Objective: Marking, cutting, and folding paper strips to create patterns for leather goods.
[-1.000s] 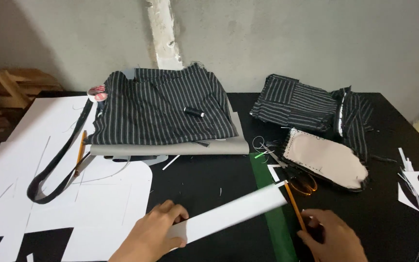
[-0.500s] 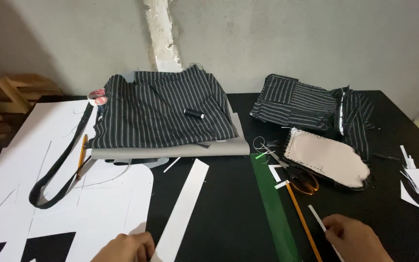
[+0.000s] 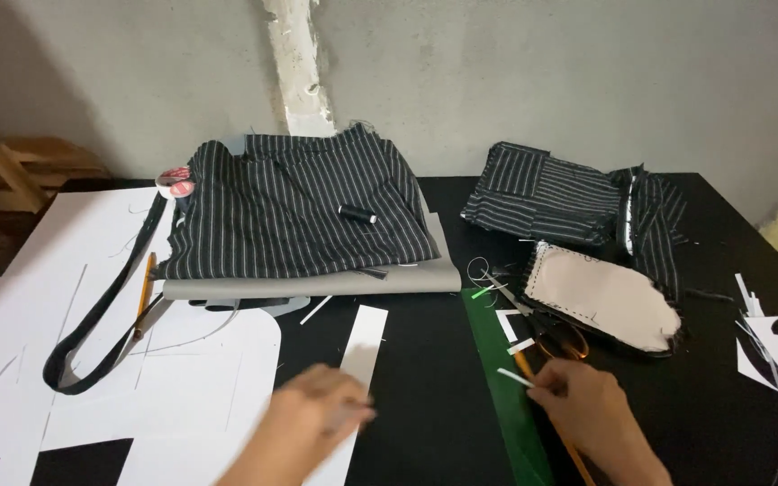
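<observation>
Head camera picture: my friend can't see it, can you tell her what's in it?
Two hands work at a black table: the left hand, blurred, rests on a long white paper strip, and the right hand pinches a small white paper scrap beside a green ruler. Behind lie folded striped fabric, scissors and white paper sheets.

One head-worn view was given, looking down and forward over the black table (image 3: 425,396) from close range; the grey wall (image 3: 497,81) was seen at 12 o'clock.
</observation>
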